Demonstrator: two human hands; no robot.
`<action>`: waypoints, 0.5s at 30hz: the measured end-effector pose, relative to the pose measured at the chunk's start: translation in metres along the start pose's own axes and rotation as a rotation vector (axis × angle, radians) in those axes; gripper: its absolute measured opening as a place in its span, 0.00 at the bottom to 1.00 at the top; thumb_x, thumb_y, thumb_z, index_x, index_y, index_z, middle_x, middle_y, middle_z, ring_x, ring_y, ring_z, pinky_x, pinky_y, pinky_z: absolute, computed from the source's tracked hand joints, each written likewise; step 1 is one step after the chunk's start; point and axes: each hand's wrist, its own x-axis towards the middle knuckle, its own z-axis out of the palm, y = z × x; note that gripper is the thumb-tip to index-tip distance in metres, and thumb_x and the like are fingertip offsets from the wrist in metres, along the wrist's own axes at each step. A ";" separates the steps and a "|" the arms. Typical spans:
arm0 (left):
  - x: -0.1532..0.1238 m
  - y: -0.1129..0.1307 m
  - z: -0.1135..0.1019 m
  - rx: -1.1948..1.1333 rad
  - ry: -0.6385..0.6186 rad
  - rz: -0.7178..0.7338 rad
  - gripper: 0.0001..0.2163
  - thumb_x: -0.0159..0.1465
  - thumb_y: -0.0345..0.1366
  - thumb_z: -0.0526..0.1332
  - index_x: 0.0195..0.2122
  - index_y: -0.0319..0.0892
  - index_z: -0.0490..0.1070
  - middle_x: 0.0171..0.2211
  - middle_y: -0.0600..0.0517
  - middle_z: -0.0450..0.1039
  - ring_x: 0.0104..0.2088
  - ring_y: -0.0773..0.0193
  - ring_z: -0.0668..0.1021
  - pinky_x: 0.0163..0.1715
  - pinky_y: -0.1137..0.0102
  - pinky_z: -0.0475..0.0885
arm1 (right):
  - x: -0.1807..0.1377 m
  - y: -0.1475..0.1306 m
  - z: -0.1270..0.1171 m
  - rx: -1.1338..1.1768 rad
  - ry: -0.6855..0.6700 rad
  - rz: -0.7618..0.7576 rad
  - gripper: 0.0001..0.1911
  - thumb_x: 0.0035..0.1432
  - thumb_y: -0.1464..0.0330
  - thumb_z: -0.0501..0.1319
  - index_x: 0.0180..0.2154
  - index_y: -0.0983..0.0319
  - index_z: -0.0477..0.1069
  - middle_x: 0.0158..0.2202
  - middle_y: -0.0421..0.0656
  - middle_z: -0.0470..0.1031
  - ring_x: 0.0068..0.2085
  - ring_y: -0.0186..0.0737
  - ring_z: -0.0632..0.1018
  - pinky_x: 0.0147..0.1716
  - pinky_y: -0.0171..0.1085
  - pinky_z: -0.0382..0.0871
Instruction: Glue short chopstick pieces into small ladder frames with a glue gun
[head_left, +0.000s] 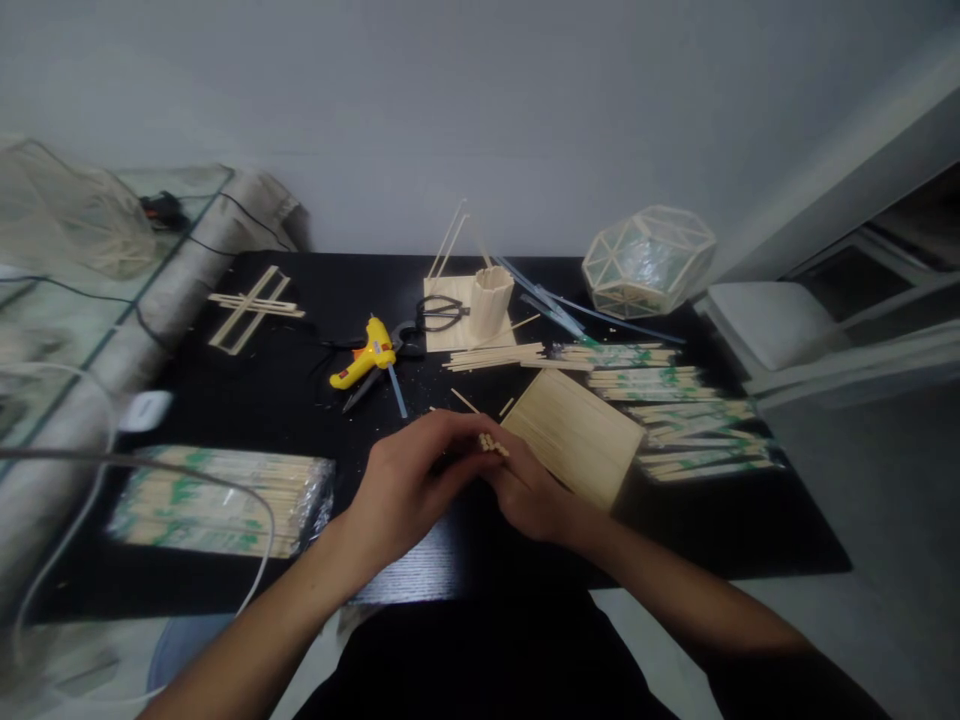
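Both my hands meet over the near middle of the black table point(697, 530). My left hand point(409, 485) is curled, its fingers pinched on a small bundle of short wooden sticks point(493, 444). My right hand point(534, 490) is also closed on the same bundle from the right side. The stick ends poke out between the fingers. A flat panel of glued wooden sticks point(574, 433) lies just right of my hands.
A yellow glue gun point(365, 365), black scissors point(439, 312), a stick-built cup point(491, 300), loose sticks point(495, 355), wrapped chopsticks point(675, 415), a big pack of chopsticks point(225, 498), a crossed stick frame point(251, 307) and a polyhedron frame point(649, 260) share the table. Cables run at left.
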 end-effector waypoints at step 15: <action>-0.003 0.001 0.000 0.057 0.029 0.039 0.09 0.70 0.33 0.66 0.51 0.44 0.77 0.41 0.50 0.84 0.36 0.65 0.84 0.41 0.72 0.80 | 0.002 -0.005 0.006 -0.058 0.005 0.077 0.14 0.71 0.69 0.56 0.56 0.59 0.68 0.47 0.45 0.80 0.48 0.45 0.80 0.52 0.46 0.73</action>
